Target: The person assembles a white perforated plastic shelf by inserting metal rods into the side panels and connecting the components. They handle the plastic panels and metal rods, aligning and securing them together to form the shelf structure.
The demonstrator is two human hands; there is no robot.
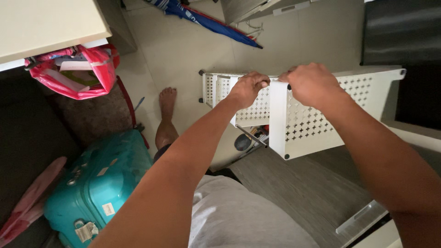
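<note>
A white tiered cart (317, 121) with cross-shaped perforations in its sides stands on the tiled floor in front of me. My left hand (247, 88) is closed on the top rim of the cart, near its middle. My right hand (311, 82) grips the same top edge just to the right, fingers curled over it. A lower tier (216, 87) of the cart shows to the left below my left hand. Some dark items and a thin metal rod (250, 136) are visible inside the cart beneath the top basket.
A teal suitcase (98, 183) lies at the lower left beside my bare foot (167, 98). A pink bag (87, 69) hangs under a cream table edge (50, 25). A folded blue umbrella (206, 20) lies on the floor behind. A dark cabinet (404, 32) stands at right.
</note>
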